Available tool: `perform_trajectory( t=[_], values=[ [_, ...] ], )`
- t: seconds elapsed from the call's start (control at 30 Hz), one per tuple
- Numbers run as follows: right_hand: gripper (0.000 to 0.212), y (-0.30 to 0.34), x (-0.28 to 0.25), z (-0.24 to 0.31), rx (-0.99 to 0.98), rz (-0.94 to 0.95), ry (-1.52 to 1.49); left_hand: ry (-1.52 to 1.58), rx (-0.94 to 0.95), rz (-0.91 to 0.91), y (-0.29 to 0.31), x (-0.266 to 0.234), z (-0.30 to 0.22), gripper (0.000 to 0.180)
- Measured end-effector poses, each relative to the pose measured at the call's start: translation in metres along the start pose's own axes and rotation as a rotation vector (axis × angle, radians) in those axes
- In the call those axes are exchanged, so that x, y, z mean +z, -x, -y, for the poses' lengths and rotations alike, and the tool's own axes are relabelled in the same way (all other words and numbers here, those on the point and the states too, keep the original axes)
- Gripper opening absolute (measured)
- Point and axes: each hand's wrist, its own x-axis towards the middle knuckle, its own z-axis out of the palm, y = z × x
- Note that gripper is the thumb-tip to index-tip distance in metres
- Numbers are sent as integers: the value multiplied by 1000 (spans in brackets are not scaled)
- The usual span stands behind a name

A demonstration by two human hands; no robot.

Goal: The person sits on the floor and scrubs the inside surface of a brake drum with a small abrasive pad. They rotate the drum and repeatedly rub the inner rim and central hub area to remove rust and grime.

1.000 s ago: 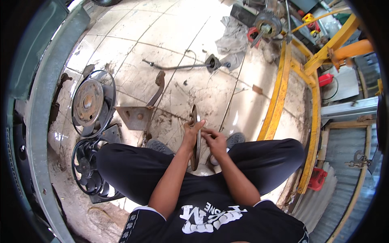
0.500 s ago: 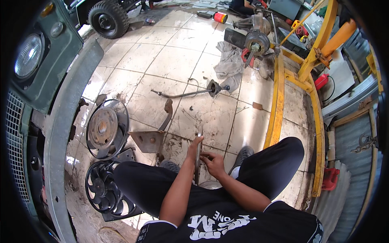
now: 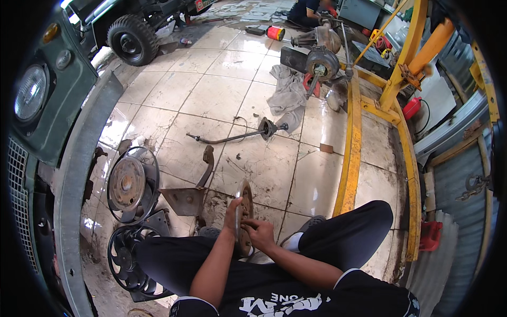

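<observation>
A round, rusty metal disc [image 3: 244, 191] stands on edge between my knees, its right face partly showing. My left hand [image 3: 232, 214] grips its left rim, thumb uppermost. On the other side, my right hand [image 3: 260, 235] has its fingers bent and drawn together against the middle of the disc's face. Whatever those fingertips may pinch is too small and hidden to make out. A rusty pedal arm on a metal bracket [image 3: 182, 201] lies on the floor just left of the disc.
Left of me lie a rusty round plate in a black ring [image 3: 127, 182] and a black fan [image 3: 127, 256]. A lever rod [image 3: 227, 139] lies ahead. A yellow frame [image 3: 348, 169] runs along the right; a vehicle's grey bumper [image 3: 84, 158] borders the left. Another person [image 3: 305, 13] crouches far off.
The disc has turned from nearly edge-on, so more of its right face shows. Both hands have shifted slightly left and down in the view, which has moved too.
</observation>
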Motion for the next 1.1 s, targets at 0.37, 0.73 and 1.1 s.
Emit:
perform_trajectory(
  t=[0.37,0.73,1.1],
  values=[
    [18,1,20,16,5,-171,28,113,-47,11,6,6,-11,58],
    [17,-37,6,4,-24,-107,6,123,98,-35,-13,5,8,62],
    [18,-37,2,8,-22,-15,-29,249,89,188,6,7,-5,62]
  ],
)
